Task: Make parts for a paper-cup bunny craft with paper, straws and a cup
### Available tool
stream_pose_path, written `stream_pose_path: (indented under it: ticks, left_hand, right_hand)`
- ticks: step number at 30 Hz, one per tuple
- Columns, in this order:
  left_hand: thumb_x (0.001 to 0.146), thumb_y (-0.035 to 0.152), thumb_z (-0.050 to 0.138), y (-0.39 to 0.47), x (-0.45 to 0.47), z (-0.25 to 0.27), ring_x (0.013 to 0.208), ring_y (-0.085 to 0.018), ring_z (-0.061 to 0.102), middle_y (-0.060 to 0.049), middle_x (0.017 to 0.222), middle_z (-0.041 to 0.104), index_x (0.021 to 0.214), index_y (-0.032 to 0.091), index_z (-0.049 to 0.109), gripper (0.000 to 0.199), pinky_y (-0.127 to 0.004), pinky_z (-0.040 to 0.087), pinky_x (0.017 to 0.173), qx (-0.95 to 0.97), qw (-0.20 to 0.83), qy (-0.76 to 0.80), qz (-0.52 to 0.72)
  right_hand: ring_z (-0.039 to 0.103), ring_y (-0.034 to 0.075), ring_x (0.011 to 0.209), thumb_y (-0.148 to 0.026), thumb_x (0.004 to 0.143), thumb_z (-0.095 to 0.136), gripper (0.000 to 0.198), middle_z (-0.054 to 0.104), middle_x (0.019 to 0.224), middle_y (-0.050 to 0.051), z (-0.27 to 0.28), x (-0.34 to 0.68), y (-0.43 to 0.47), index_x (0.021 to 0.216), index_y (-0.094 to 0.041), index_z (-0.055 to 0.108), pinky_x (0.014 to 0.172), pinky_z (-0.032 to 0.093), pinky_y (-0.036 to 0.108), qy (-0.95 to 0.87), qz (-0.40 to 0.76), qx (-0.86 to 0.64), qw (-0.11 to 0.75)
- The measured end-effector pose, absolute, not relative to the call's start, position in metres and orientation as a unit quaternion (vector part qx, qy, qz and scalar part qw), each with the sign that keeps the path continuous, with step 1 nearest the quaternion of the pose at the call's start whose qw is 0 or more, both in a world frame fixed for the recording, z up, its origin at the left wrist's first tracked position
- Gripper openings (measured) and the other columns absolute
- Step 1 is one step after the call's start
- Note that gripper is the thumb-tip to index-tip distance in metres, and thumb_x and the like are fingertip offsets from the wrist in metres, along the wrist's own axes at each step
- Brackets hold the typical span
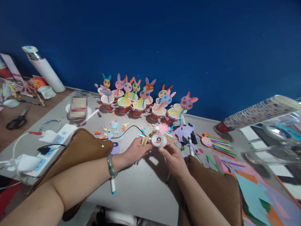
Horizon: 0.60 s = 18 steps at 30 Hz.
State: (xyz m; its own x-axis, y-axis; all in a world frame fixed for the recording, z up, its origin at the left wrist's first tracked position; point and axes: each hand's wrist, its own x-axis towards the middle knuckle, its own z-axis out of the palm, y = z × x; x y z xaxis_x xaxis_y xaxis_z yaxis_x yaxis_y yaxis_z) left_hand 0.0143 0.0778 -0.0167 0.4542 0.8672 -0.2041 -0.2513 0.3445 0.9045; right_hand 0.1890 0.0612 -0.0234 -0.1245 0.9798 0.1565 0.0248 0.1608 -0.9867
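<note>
Above the middle of the grey table, my two hands are close together. Between the thumb and fingers of my right hand [175, 158] is a white roll of tape [159, 140], its round hole facing me. My left hand [135, 153], with a bangle at the wrist, is closed on a small pale yellow and white thing [144, 141]; its kind is not clear. The left fingertips come near the roll's left side. Behind the hands are paper scraps [115, 125] and a thin black cable [127, 128]. A marker [113, 185] lies under my left forearm.
Paper cups [124, 105] with rabbit-faced paper figures line the blue wall. Stacked cups [256, 113] lean at right, near coloured paper sheets [254, 188]. Brown cushions [77, 153] flank the workspace. A power strip [55, 150], white bottle [48, 72] and black scissors [18, 121] are at left.
</note>
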Motion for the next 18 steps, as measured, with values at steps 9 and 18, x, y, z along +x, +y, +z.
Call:
stream_pose_path:
  ticks: [9, 18]
  left_hand:
    - [0.074, 0.032, 0.066, 0.076, 0.010, -0.011, 0.042, -0.003, 0.033, 0.009, 0.048, 0.039, 0.071, 0.017, 0.052, 0.021, -0.020, 0.023, 0.044, 0.451, 0.738, 0.348, 0.361]
    - [0.068, 0.023, 0.059, 0.077, 0.014, -0.014, 0.037, -0.003, 0.029, 0.011, 0.046, 0.033, 0.070, 0.019, 0.047, 0.013, -0.019, 0.018, 0.040, 0.411, 0.756, 0.377, 0.344]
  right_hand:
    - [0.056, 0.029, 0.124, -0.039, 0.087, 0.063, 0.025, 0.065, 0.126, 0.011, -0.006, 0.195, 0.058, 0.108, -0.029, 0.073, 0.110, 0.038, 0.052, -0.707, 0.369, -0.395, 0.457]
    - [0.066, 0.026, 0.105, -0.027, 0.085, 0.065, 0.013, 0.072, 0.109, 0.007, -0.023, 0.195, 0.065, 0.091, -0.030, 0.076, 0.093, 0.052, 0.046, -0.732, 0.202, -0.463, 0.457]
